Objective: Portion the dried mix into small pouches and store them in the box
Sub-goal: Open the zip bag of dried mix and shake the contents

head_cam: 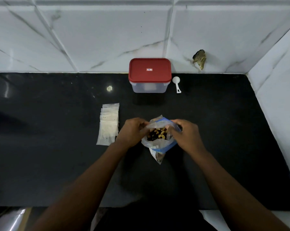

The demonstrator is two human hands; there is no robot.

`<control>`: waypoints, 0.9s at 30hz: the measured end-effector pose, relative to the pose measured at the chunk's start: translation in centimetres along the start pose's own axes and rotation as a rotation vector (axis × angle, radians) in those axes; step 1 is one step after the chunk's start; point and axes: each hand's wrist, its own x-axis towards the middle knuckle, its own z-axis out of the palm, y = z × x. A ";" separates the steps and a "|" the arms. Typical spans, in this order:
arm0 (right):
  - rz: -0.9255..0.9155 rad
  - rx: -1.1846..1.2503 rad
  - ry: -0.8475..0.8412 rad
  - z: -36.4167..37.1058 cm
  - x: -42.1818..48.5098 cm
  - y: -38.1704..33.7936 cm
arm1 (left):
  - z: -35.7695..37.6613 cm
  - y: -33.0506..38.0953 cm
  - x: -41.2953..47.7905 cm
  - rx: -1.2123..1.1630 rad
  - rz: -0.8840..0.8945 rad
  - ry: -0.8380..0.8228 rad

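A clear and blue plastic bag of dried mix [159, 145] stands on the black counter [57, 155], its mouth pulled apart so dark and yellow pieces show inside. My left hand [132, 131] pinches the bag's left rim and my right hand [186, 133] pinches its right rim. A fanned stack of small empty clear pouches [108, 124] lies just left of my left hand. Behind the bag stands the clear box with its red lid [150, 69] shut. A white scoop [176, 82] lies right of the box.
A white marble-tiled wall [91, 34] runs behind the counter and another closes the right side [277, 90]. A broken hole in the tile [199, 60] sits right of the box. The counter's front edge is near my body.
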 end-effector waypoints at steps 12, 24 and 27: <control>0.542 0.441 -0.376 -2.0 4.2 -0.5 | -1.7 0.7 3.1 -1.001 -0.564 -0.451; 0.807 0.693 -0.256 2.2 3.8 3.1 | 2.2 0.8 2.2 -1.052 -0.768 -0.139; 0.734 0.574 -0.170 1.6 3.2 3.1 | 1.7 1.1 1.0 -0.988 -0.705 -0.096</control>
